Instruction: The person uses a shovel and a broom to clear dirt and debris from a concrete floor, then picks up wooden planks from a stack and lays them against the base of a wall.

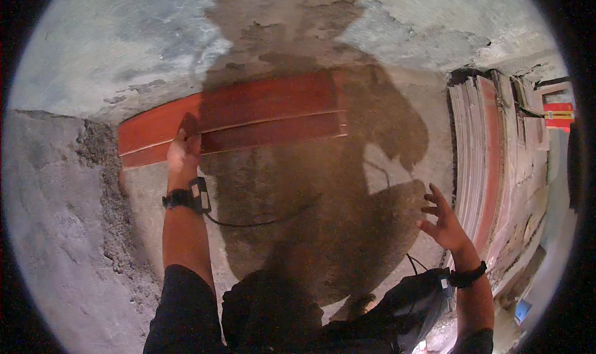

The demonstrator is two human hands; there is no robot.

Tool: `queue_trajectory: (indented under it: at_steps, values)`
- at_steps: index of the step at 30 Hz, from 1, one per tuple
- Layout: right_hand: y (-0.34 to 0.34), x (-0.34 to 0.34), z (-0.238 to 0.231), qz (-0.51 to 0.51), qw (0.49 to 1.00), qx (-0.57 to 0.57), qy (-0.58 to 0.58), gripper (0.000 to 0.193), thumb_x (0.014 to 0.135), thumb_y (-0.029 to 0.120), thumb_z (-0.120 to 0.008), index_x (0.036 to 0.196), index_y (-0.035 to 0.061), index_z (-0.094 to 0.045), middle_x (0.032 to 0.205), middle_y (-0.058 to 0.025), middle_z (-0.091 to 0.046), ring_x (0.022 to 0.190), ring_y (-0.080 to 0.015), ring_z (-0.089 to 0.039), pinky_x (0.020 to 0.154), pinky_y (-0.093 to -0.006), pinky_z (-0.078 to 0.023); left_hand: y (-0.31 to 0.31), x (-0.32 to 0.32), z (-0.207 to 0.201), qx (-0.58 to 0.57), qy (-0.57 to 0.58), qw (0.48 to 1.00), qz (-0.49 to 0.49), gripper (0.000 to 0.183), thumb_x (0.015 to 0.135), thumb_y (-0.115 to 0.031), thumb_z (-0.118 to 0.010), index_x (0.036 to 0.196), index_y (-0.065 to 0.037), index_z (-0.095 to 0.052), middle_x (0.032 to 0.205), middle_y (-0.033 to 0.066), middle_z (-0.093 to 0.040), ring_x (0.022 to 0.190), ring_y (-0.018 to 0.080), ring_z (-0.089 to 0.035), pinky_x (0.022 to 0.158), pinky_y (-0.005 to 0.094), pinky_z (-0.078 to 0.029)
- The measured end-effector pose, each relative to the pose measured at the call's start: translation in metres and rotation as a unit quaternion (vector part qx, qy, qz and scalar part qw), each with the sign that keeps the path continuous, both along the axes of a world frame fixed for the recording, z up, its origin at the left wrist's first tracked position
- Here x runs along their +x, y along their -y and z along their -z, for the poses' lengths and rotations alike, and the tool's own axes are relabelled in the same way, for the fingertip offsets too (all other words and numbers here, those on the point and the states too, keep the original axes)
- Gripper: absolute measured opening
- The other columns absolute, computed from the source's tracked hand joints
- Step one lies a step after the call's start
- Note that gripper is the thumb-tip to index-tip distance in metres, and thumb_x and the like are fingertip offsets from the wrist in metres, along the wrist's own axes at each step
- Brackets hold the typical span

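The left hand (182, 150) presses its grip, seemingly flat, on the red floor planks (248, 115), while the right hand (444, 222) hovers with its grip spread wide near stacked planks (478, 155).

We stand in a building site or unfinished room: a rough, cracked cement wall (124, 43), a bare mortar floor bed (298, 186), red floor planks (248, 115) laid on it, and more planks stacked (478, 161) at our right.
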State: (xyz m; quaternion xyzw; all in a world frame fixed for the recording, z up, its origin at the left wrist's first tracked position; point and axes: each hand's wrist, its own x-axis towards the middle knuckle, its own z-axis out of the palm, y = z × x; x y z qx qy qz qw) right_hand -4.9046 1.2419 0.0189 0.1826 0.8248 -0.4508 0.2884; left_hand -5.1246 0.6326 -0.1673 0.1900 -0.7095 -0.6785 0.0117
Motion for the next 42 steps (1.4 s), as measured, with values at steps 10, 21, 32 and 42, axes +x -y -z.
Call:
queue_trajectory:
  at_steps: [10,21,32,42]
  values:
    - [-0.003,0.0,-0.001,0.018,1.0,-0.022,0.003,0.099,0.083,0.015,-0.079,0.158,0.0112,-0.014,0.148,-0.0249,-0.041,0.124,-0.0368,-0.054,0.095,-0.0482,-0.052,0.0,-0.011,0.004,0.271,0.09,0.932,-0.224,0.036,0.104,-0.022,-0.052,0.131,0.001,-0.054,0.123,0.0099,-0.061,0.111,0.0229,-0.059,0.094,0.0343,-0.052]
    - [-0.003,0.001,-0.007,0.037,0.999,-0.016,0.015,0.098,0.085,0.016,-0.078,0.158,0.011,-0.013,0.149,-0.0249,-0.04,0.126,-0.0367,-0.053,0.094,-0.0467,-0.052,0.005,0.045,-0.011,-0.017,-0.018,1.0,0.012,0.032,0.103,-0.018,-0.051,0.129,0.001,-0.054,0.116,0.0091,-0.062,0.102,0.0185,-0.061,0.095,0.0287,-0.052]
    - [-0.002,0.005,-0.005,0.015,1.0,-0.025,-0.002,0.097,0.086,0.012,-0.077,0.158,0.0124,-0.012,0.148,-0.0246,-0.041,0.121,-0.0351,-0.056,0.092,-0.0454,-0.053,0.059,0.06,0.045,-0.026,0.073,0.996,0.044,0.027,0.101,-0.028,-0.06,0.115,-0.005,-0.061,0.091,0.0055,-0.065,0.072,0.015,-0.059,0.059,0.0306,-0.049]
    - [-0.002,0.009,0.003,0.003,1.0,-0.002,0.015,0.096,0.087,0.013,-0.076,0.159,0.0176,-0.013,0.147,-0.024,-0.043,0.121,-0.035,-0.057,0.09,-0.0445,-0.054,0.034,0.049,0.022,0.123,0.224,0.949,-0.185,0.029,0.103,-0.025,-0.053,0.104,0.004,-0.056,0.075,0.0136,-0.059,0.056,0.0235,-0.059,0.043,0.0348,-0.044]
